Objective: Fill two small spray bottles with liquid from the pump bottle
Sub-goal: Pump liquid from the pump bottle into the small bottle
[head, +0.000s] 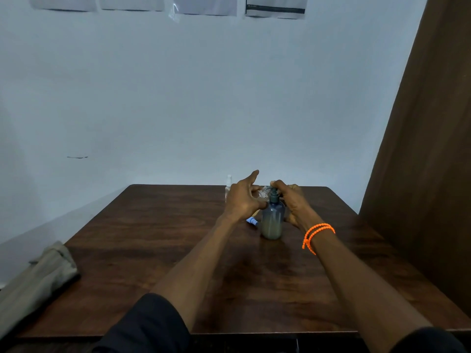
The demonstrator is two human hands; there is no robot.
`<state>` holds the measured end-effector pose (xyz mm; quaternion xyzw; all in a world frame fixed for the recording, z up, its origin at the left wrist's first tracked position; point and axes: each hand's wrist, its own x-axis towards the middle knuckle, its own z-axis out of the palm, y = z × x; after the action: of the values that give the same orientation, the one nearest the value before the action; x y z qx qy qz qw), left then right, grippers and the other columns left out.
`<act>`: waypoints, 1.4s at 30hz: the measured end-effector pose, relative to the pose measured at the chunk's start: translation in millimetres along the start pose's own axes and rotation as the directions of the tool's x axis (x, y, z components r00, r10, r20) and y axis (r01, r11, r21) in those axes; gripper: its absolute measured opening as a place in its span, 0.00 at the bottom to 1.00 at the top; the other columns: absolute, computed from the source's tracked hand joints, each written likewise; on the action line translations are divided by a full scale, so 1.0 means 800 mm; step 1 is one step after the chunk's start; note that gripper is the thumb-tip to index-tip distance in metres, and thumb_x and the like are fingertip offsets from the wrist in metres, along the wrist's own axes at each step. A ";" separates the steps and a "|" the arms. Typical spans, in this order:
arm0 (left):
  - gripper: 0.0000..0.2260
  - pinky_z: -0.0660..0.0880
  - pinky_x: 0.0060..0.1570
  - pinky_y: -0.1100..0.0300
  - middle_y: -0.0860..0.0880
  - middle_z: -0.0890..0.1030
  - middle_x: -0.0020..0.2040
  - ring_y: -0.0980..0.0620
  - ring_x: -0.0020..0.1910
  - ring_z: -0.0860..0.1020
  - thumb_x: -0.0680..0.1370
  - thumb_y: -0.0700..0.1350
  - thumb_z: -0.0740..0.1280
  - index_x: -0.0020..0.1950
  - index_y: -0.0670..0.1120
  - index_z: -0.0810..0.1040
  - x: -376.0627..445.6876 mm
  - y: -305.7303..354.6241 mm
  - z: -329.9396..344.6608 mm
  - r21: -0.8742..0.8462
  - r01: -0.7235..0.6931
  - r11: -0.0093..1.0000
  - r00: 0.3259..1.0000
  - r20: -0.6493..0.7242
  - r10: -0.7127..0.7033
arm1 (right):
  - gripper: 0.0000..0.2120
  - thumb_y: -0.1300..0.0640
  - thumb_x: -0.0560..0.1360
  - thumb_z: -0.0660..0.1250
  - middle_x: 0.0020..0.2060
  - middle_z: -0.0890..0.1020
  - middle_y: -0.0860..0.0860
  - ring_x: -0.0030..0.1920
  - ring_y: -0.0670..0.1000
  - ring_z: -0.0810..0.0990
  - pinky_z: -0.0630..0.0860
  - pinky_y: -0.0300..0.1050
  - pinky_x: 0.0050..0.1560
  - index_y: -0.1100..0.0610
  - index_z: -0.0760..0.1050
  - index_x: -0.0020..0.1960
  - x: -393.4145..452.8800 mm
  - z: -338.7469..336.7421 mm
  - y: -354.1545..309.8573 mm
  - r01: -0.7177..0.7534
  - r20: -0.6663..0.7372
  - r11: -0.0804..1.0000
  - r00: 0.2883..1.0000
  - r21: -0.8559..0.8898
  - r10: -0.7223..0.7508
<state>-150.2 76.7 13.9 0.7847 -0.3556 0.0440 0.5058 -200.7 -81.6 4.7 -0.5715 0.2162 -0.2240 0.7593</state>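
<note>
A grey translucent pump bottle (272,222) with a dark pump head stands upright on the brown wooden table (158,250), about half full of pale liquid. My right hand (293,202) rests on the pump head from the right, fingers curled over its top. My left hand (242,197) holds a small clear spray bottle (262,194) tilted against the pump nozzle, index finger stretched out. A second small clear spray bottle (228,184) stands upright behind my left hand. A small white and blue cap piece (252,221) lies on the table left of the pump bottle.
A folded olive-grey cloth (35,278) lies over the table's left front corner. A white wall runs behind the table, and a brown wooden panel (428,174) stands along the right side. An orange beaded band (316,235) circles my right wrist.
</note>
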 end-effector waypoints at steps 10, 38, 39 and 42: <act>0.47 0.81 0.58 0.52 0.47 0.85 0.61 0.55 0.54 0.84 0.63 0.44 0.80 0.80 0.53 0.65 0.001 -0.001 0.000 0.014 0.007 1.000 1.000 0.000 -0.007 | 0.20 0.52 0.70 0.81 0.45 0.85 0.63 0.38 0.58 0.85 0.83 0.49 0.37 0.65 0.81 0.54 0.001 -0.001 0.007 0.019 -0.001 1.000 1.000 -0.020 -0.019; 0.47 0.81 0.59 0.52 0.46 0.84 0.62 0.54 0.57 0.83 0.64 0.41 0.80 0.81 0.52 0.65 0.002 -0.002 -0.002 -0.015 0.011 1.000 1.000 -0.004 -0.011 | 0.21 0.57 0.74 0.79 0.47 0.82 0.62 0.39 0.58 0.84 0.85 0.53 0.37 0.61 0.71 0.58 -0.006 0.005 -0.008 -0.033 -0.001 0.999 0.999 -0.003 0.033; 0.47 0.81 0.59 0.52 0.46 0.84 0.63 0.54 0.58 0.83 0.64 0.41 0.80 0.81 0.52 0.65 0.002 -0.002 -0.001 -0.019 0.013 1.000 1.000 -0.004 -0.013 | 0.22 0.56 0.74 0.79 0.48 0.82 0.62 0.40 0.58 0.84 0.84 0.52 0.36 0.59 0.70 0.58 -0.006 0.004 -0.010 -0.046 0.006 0.999 0.999 0.001 0.046; 0.47 0.81 0.59 0.54 0.46 0.84 0.63 0.54 0.56 0.83 0.65 0.41 0.80 0.81 0.51 0.64 0.003 -0.001 -0.001 -0.027 0.010 1.000 1.000 -0.003 -0.010 | 0.20 0.56 0.74 0.79 0.48 0.82 0.62 0.40 0.58 0.84 0.84 0.51 0.37 0.59 0.71 0.57 -0.006 0.005 -0.011 -0.060 0.012 0.998 0.998 0.002 0.060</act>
<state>-147.2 76.5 14.8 0.7795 -0.3514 0.0378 0.5172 -203.2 -77.9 14.7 -0.5651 0.2286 -0.1979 0.7676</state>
